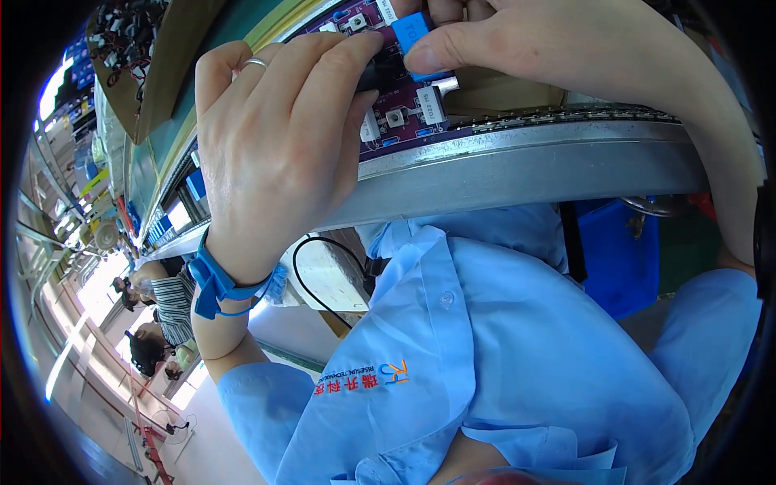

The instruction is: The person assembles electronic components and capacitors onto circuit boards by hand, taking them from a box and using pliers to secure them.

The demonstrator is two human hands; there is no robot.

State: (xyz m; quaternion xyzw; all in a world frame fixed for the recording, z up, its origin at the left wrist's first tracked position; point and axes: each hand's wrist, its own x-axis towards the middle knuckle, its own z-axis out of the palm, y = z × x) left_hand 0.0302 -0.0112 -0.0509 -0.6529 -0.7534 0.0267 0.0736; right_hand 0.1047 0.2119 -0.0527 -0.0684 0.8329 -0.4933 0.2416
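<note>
A purple circuit board point(411, 129) lies at the top middle on the conveyor rail, carrying white block-shaped parts and small blue ones. My right hand point(501, 40) pinches a blue box-shaped component point(411, 29) at the board's right side, thumb on its near face. Its other fingers are partly hidden behind the component. My left hand point(283, 133) bends over the board's left part, palm down, with a ring on one finger. Its index finger and thumb close around a black part point(383, 73) on the board, mostly covered by the fingers. A blue wrist strap point(214, 279) circles my left wrist.
The metal rail point(517, 174) with a chain along it runs across in front of me. At the upper left stands a cardboard box point(162, 89) of small wired parts. More blue parts point(196, 184) sit down the line. A blue bin point(618, 259) is below, right. Other people point(166, 311) are far left.
</note>
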